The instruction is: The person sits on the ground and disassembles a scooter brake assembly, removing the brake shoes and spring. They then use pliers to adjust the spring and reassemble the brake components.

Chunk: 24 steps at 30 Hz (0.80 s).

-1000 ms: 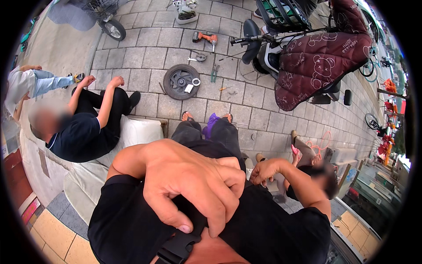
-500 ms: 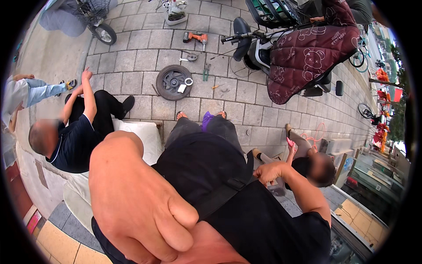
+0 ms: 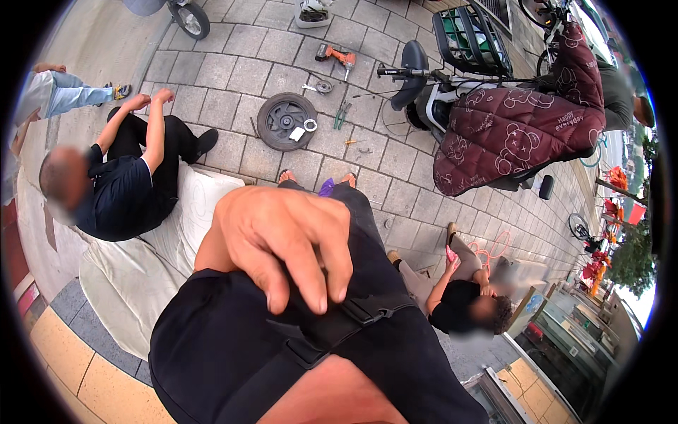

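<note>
My left hand (image 3: 282, 240) hangs in front of my chest with its fingers loosely bent downward and apart, and nothing shows in it. The fingertips come close to a black strap (image 3: 328, 321) across my dark shirt; whether they touch it I cannot tell. A buckle (image 3: 369, 309) on the strap lies just beside them. My right hand is out of view. On the paving beyond my feet lies a small wheel with a tyre (image 3: 277, 113), with a white ring (image 3: 311, 125) on it. Near it are pliers (image 3: 342, 115), a round metal part (image 3: 324, 86) and an orange power tool (image 3: 339, 58).
An electric scooter with a maroon quilted cover (image 3: 522, 134) stands at the far right, a basket (image 3: 473, 44) beside it. One person (image 3: 127, 191) sits at the left, another (image 3: 455, 304) at the right. A whitish sheet (image 3: 134, 297) spreads at my left.
My left hand has moved down and away from near my collar, its closed fingers now loosened. My right hand, formerly at my right side, has left the view. The view has shifted slightly.
</note>
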Motion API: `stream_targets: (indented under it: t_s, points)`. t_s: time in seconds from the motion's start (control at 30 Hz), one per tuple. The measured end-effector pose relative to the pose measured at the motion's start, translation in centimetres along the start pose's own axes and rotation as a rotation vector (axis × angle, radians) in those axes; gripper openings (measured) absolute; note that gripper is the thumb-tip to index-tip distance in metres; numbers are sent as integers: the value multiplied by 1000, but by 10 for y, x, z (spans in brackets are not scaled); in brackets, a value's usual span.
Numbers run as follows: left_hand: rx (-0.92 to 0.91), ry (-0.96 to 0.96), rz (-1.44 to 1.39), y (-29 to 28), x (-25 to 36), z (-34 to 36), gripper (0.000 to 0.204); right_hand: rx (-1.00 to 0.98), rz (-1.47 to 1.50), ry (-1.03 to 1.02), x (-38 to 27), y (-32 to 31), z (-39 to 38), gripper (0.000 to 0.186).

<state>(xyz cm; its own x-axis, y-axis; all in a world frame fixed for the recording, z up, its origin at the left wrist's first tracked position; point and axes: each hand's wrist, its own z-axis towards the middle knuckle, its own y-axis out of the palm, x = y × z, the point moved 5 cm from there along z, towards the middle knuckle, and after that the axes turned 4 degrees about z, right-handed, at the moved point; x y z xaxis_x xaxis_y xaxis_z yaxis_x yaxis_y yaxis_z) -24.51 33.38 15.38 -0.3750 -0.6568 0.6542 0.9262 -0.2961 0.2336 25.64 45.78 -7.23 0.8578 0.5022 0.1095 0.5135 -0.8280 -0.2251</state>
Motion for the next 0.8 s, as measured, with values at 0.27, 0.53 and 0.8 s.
stream_targets:
  t_s: [0.27, 0.53, 0.8]
  points:
    - [42, -1816, 366, 1, -154, -291, 25, 95, 222, -278, -74, -133, 99, 32]
    - [-140, -1850, 382, 66, -191, -290, 29, -235, 12, -399, -91, -101, 144, 23]
    - [-44, -1836, 176, 81, -197, -271, 43, -760, 183, -469, -65, -130, 95, 10]
